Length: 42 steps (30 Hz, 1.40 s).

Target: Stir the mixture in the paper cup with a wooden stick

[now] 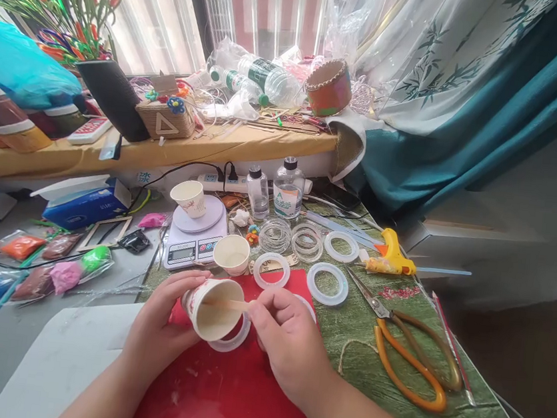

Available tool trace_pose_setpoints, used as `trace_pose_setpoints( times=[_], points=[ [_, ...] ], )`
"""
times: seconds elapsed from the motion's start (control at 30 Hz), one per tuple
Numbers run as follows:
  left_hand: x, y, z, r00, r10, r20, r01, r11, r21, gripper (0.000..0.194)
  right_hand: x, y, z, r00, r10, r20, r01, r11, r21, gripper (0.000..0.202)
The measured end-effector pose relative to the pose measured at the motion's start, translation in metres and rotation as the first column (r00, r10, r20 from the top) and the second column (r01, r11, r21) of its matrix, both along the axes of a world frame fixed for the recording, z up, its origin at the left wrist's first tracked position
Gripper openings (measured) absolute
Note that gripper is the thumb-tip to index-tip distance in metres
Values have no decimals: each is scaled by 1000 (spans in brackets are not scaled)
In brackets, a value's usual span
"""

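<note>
My left hand [165, 323] is wrapped round a paper cup [217, 326], which tilts so that its mouth faces me. Pinched in my right hand [288, 344] is a flat wooden stick [227, 304] whose far end reaches inside the cup. Under the cup, a white ring mold [230, 344] lies partly hidden on a red sheet [231, 398]. Another ring mold [271, 270] sits just beyond my right hand, and part of one more shows behind its fingers. A second paper cup [231, 255] stands behind the held one.
A kitchen scale [198, 233] bears a paper cup [189, 199]. Two capped bottles [288, 190] stand behind clear bangles [275, 235]. To the right lie ring molds [327, 284], scissors [404, 344], a yellow glue gun [394, 256] and a pencil [453, 350]. Bagged clay [64, 275] lies left.
</note>
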<state>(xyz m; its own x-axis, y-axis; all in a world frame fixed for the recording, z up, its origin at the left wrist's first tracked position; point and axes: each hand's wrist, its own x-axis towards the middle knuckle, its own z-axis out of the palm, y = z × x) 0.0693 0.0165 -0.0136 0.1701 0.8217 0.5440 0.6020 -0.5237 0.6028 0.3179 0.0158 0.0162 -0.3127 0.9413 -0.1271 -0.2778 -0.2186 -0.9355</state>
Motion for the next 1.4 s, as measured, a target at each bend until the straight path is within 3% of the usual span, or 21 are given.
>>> trace_pose_setpoints(
  times=[0.17, 0.27, 0.37, 0.47, 0.6, 0.67, 0.73, 0.83, 0.97, 1.0, 1.07, 1.13, 1.2, 1.3, 1.4],
  points=[
    [0, -1, 0, 1000, -6, -12, 6, 1000, -2, 55, 4, 2, 0, 981, -94, 172, 58, 977, 204, 34],
    [0, -1, 0, 1000, -16, -11, 16, 1000, 0, 55, 6, 3, -2, 938, -187, 291, 58, 915, 399, 32],
    [1, -1, 3, 1000, -11, -29, 11, 1000, 2, 54, 10, 5, -5, 879, -281, 386, -7, 800, 600, 32],
    [2, -1, 7, 999, -10, -53, 10, 1000, -2, 55, 13, 8, -7, 831, -348, 434, -131, 637, 760, 36],
    [1, -3, 9, 998, -39, -56, 38, 999, -21, 56, 19, 13, -7, 796, -382, 470, -303, 420, 855, 35],
    [0, -5, 7, 996, -73, -43, 72, 997, -40, 56, 21, 16, -6, 772, -406, 488, -359, 355, 863, 32],
    [-2, -6, 3, 994, -105, -18, 104, 993, -57, 56, 23, 17, -6, 752, -435, 495, -379, 330, 865, 31],
    [-4, -7, -2, 994, -108, 3, 108, 991, -76, 58, 23, 18, -7, 735, -458, 500, -362, 359, 860, 33],
    [-2, -6, 0, 998, -60, -17, 59, 998, -33, 55, 20, 15, -8, 756, -406, 514, -308, 471, 826, 33],
    [-1, -6, 1, 998, -56, -28, 56, 998, -17, 54, 19, 14, -7, 770, -366, 523, -298, 518, 802, 33],
    [0, -5, 4, 998, -51, -48, 52, 999, 10, 53, 16, 11, -5, 809, -235, 539, -269, 668, 694, 33],
    [1, -4, 6, 998, -34, -51, 35, 999, 26, 53, 12, 9, -3, 863, -61, 502, -227, 840, 493, 33],
    [1, -3, 6, 999, -6, -40, 7, 1000, 28, 54, 7, 7, -1, 918, 73, 390, -188, 946, 266, 31],
    [0, -3, 5, 999, 7, -37, -6, 1000, 15, 55, 1, 5, -1, 971, 116, 210, -135, 988, 77, 32],
    [-1, -2, 4, 998, -15, -56, 15, 1000, 1, 56, 0, 4, -1, 990, 48, 131, -55, 997, 58, 37]
  ],
)
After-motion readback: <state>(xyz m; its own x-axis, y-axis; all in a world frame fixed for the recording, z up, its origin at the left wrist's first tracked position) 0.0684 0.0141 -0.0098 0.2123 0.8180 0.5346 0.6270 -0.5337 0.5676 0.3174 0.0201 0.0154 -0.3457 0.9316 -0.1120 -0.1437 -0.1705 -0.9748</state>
